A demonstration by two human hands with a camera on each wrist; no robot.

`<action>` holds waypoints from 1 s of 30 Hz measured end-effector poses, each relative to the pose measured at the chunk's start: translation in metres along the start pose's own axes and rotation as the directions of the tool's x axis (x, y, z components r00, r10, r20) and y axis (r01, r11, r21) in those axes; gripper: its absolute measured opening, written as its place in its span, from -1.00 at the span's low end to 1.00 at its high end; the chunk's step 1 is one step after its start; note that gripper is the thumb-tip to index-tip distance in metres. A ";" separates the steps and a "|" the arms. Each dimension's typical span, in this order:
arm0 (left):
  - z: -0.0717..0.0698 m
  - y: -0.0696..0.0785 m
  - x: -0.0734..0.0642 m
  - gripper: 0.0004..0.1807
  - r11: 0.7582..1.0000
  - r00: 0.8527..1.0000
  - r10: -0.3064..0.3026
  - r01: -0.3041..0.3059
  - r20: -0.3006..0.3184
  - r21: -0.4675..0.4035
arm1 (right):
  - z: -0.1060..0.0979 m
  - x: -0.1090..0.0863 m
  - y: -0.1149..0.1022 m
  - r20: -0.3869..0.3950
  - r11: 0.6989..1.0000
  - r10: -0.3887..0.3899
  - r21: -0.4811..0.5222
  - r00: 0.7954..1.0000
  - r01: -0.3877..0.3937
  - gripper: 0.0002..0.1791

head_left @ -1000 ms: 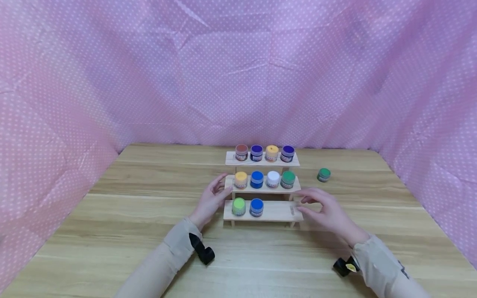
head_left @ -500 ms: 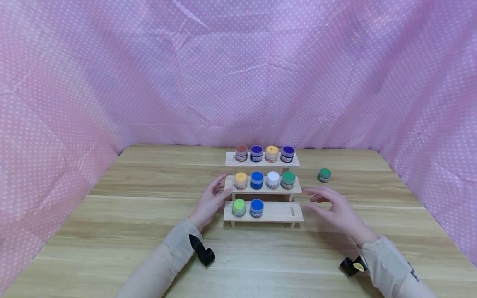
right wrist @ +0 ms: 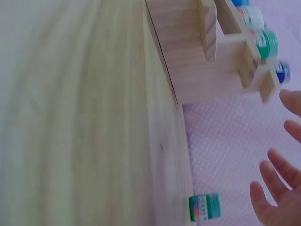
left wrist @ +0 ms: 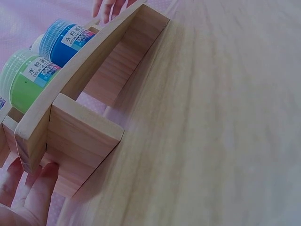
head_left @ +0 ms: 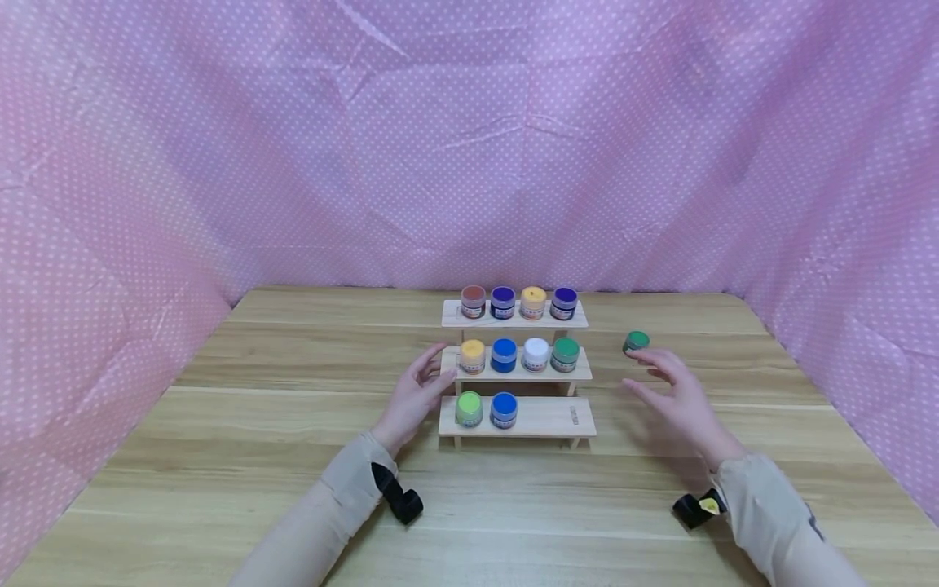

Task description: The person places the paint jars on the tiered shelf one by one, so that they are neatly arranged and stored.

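Observation:
A wooden three-step stand (head_left: 548, 417) holds gouache paint jars. On its lowest step are a lime green jar (head_left: 469, 409) and a blue jar (head_left: 504, 410), towards the left end. My left hand (head_left: 412, 401) is at the stand's left end, fingertips right at the edge of the wood (left wrist: 33, 141) in the left wrist view. To the right of the stand, my right hand (head_left: 684, 401) is spread with nothing in it. Just beyond its fingertips, a dark green jar (head_left: 637, 340) stands on the table; the fingers overlap its lower edge in the head view.
The middle step carries yellow (head_left: 473, 357), blue (head_left: 504, 355), white (head_left: 535, 355) and green (head_left: 565, 355) jars. Brown (head_left: 473, 302), purple and yellow ones line the top step. A pink dotted curtain (head_left: 469, 163) surrounds the wooden table (head_left: 293, 456).
My right hand has moved right, away from the stand's right end, to beside the dark green jar. The left hand has stayed at the left end.

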State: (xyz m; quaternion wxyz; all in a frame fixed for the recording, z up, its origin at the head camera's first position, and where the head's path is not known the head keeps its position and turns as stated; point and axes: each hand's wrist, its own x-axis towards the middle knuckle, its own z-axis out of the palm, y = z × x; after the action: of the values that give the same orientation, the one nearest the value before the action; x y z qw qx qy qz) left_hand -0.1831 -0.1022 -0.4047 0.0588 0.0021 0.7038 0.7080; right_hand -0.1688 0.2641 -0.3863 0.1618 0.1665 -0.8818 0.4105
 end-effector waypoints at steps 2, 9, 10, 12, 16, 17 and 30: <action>0.000 0.000 0.000 -0.37 1.000 1.000 0.004 -0.004 0.003 -0.002 | -0.003 0.002 0.004 -0.004 0.998 0.057 0.005 0.998 -0.057 -0.53; 0.000 -0.001 -0.001 -0.36 1.000 1.000 -0.002 0.002 0.003 0.003 | -0.011 0.008 0.017 0.019 0.982 0.179 0.064 0.984 -0.180 -0.44; 0.000 -0.001 -0.001 -0.36 1.000 1.000 -0.002 0.002 0.004 0.005 | -0.011 0.008 0.019 0.022 0.979 0.189 0.071 0.982 -0.190 -0.43; 0.001 -0.001 -0.001 -0.36 1.000 1.000 -0.001 0.001 0.006 0.001 | -0.012 0.010 0.023 0.033 0.974 0.213 0.075 0.977 -0.214 -0.39; 0.001 -0.001 -0.001 -0.36 1.000 1.000 0.002 -0.001 0.007 -0.003 | -0.015 0.015 0.029 0.060 0.970 0.237 0.041 0.970 -0.240 -0.34; 0.001 -0.001 -0.001 -0.37 1.000 1.000 0.000 0.000 0.008 -0.005 | -0.016 0.017 0.030 0.071 0.969 0.244 0.030 0.967 -0.246 -0.32; 0.000 0.000 -0.001 -0.37 1.000 1.000 -0.008 0.008 -0.012 0.020 | -0.019 0.038 0.047 0.181 0.954 0.289 -0.133 0.940 -0.268 -0.26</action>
State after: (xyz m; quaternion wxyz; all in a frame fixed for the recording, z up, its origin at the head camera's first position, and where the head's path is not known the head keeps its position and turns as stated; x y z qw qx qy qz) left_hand -0.1824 -0.1020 -0.4042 0.0573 -0.0046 0.7111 0.7007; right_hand -0.2196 0.3013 -0.3899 0.0222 0.0713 -0.9289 0.3628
